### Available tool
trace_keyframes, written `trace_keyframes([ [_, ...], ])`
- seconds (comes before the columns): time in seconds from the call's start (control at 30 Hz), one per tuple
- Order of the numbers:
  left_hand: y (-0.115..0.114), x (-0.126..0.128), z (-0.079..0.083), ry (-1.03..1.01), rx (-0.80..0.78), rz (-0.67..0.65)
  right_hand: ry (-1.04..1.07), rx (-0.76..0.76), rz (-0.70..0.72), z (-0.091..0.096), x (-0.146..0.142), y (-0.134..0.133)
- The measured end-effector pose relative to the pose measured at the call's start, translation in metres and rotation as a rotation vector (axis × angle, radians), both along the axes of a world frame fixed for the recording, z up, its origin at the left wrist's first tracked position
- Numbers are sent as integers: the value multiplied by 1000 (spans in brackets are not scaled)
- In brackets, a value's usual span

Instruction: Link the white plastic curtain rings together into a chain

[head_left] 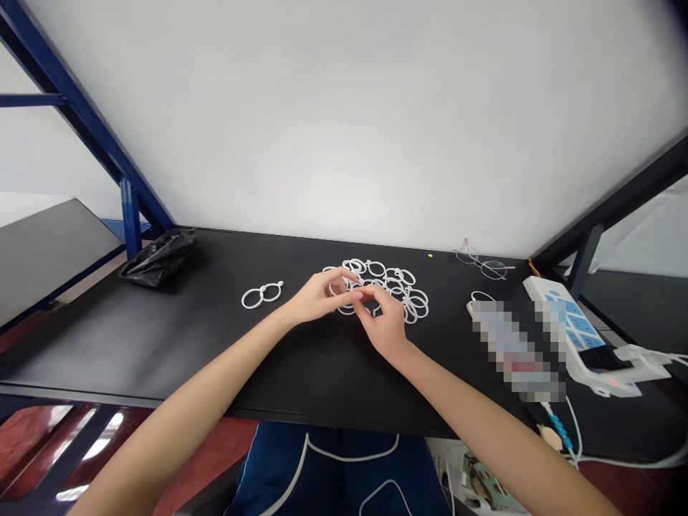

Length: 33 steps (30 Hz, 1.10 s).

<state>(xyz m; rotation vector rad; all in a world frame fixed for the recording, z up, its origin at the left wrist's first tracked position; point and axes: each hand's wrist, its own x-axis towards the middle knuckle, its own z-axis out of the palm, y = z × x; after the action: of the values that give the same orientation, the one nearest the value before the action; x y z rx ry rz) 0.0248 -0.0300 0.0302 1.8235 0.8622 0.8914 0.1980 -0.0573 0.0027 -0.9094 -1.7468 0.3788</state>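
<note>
Over a pile of white plastic rings (407, 289), my two hands meet at the fingertips. My left hand (317, 297) is closed, thumb and fingers gripping a white plastic ring (332, 289). From the other side my right hand (388, 322) pinches with thumb and index finger at the same spot; the fingers cover most of what lies between them. Several rings in the pile have small round tabs and overlap each other. Apart from the pile, left of my left hand, a joined pair of white rings (262, 292) lies flat on the black table (322, 365).
A black plastic bag (161, 258) lies at the far left by a blue metal frame (130, 215). Eyeglasses (491, 269) rest at the back right. Nearer on the right are a blurred-out object (516, 351) and a white power strip (540, 290) with cables. A white wall (344, 129) stands behind.
</note>
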Motion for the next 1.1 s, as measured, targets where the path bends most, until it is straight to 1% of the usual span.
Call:
trace_keyframes([
  [0.1, -5, 3, 1, 8, 66, 51, 20, -24, -2, -1, 0, 1],
  [0.23, -5, 3, 0, 9, 67, 77, 45, -28, 17, -1, -1, 0],
  [0.4, -4, 1, 0, 22, 62, 71, 41, -20, 41, 1, -2, -2],
  [0.7, -4, 1, 3, 39, 25, 82, 8, -19, 66, -2, -2, -2],
  [0.97, -2, 0, 1, 83, 79, 78, -13, -20, 57, 2, -3, -4],
  [1.1, -2, 0, 0, 74, 81, 78, -7, -45, 67, 1, -2, -4],
])
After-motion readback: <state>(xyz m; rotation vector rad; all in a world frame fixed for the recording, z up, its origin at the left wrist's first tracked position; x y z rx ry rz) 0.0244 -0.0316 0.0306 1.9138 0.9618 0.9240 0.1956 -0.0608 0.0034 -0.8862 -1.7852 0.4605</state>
